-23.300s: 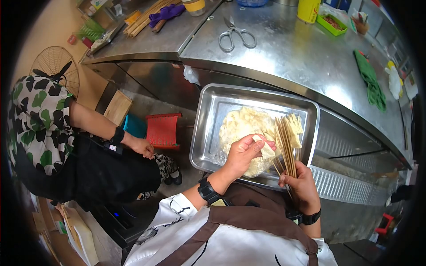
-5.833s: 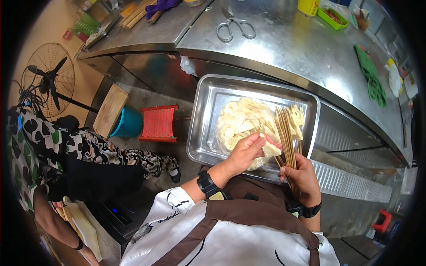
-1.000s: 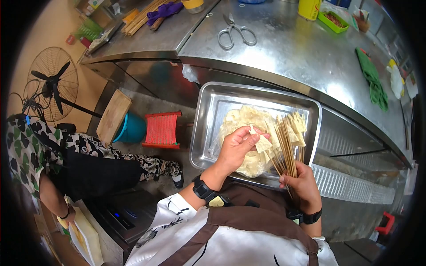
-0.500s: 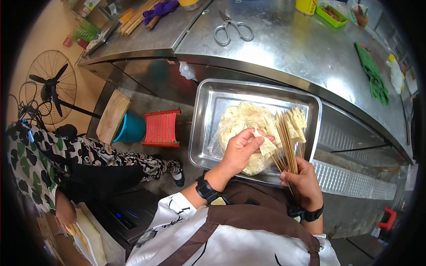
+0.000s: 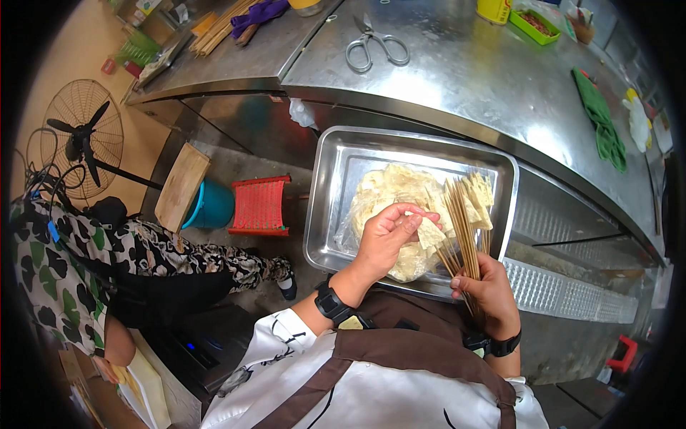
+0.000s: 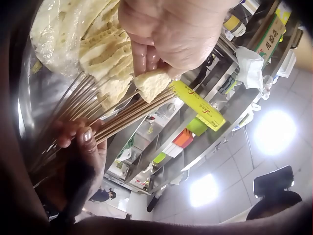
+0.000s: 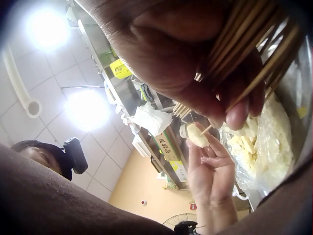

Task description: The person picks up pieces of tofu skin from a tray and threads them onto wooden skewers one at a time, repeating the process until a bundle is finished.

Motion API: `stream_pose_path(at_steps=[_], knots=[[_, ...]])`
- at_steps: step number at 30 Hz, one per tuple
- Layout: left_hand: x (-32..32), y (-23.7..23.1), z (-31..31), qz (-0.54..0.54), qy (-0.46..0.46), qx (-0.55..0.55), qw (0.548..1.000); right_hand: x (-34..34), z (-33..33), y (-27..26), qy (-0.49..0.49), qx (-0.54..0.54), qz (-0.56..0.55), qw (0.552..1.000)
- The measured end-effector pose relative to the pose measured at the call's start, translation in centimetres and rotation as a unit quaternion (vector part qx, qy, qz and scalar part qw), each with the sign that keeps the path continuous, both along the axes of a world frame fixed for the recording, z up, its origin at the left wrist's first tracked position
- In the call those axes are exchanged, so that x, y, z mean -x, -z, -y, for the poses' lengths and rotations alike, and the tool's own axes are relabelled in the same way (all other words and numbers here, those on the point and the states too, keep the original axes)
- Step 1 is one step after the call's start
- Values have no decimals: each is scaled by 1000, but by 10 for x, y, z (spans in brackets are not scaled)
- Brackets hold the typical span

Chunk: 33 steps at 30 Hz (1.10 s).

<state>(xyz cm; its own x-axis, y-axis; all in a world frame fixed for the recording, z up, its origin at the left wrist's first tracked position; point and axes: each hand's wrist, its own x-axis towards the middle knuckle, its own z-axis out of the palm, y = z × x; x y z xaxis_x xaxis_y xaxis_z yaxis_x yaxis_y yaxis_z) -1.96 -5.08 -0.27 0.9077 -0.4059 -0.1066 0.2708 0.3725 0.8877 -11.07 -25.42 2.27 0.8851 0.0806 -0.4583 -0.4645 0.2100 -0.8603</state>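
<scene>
My left hand [image 5: 386, 242] pinches a pale yellow, spongy slice of tofu [image 5: 430, 234] between thumb and fingers. My right hand [image 5: 493, 294] grips a bundle of thin wooden skewers [image 5: 464, 232], points up and fanned out. One skewer reaches the slice; in the right wrist view its stick meets the tofu slice [image 7: 197, 137]. More tofu pieces [image 5: 481, 193] sit at the upper ends of skewers behind the bundle. Beneath both hands, a steel tray [image 5: 325, 154] holds a heap of the same tofu [image 5: 389, 187] in clear plastic. The left hand hides part of that heap.
A steel counter [image 5: 457, 93] runs behind the tray, with scissors [image 5: 375, 50], a green cloth [image 5: 600, 121] and a lime-green box [image 5: 534, 27]. To the left are a red stool [image 5: 259, 206], a blue bucket [image 5: 212, 205], a fan [image 5: 84, 136] and another person [image 5: 64, 275].
Over the last second my left fingers shift slightly on the slice, which stays by the skewers. Since the oldest frame, more tofu shows at the skewer ends. The other person has bent lower.
</scene>
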Motion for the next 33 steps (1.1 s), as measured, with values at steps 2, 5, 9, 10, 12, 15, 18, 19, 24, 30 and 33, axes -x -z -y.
stream_pose_path(at_steps=[2, 5, 9, 10, 12, 15, 18, 19, 24, 30, 33], knots=[[0, 0, 0, -4, 0, -8, 1000, 0, 0, 1, 1, -3, -1, 1000], [1, -5, 0, 0, 6, -30, 1000, 0, 1, 1, -7, 4, 3, 1000], [3, -6, -1, -4, 21, -40, 999, 1, 0, 0, -7, 11, 7, 1000], [4, -7, -1, -5, 25, -44, 999, 1, 0, 0, -8, 13, 7, 1000], [6, -4, 0, -8, 31, -47, 998, 2, 0, 2, -6, 10, 7, 1000], [9, 1, 2, -15, 39, -44, 998, 1, 0, 2, -2, 0, 6, 1000], [10, 2, 3, -20, 43, -40, 998, 0, -1, 0, 3, -5, 4, 1000], [10, 1, 3, -20, 43, -41, 998, 0, -1, -1, 3, -5, 4, 1000], [11, 0, 1, -7, 48, -54, 997, 1, -1, 0, 7, -13, 4, 1000], [12, 1, 4, -7, 50, -50, 997, 1, -1, 1, 3, -5, 4, 1000], [11, 5, 5, -13, 41, -37, 998, 3, -3, -1, 12, 15, 7, 1000]])
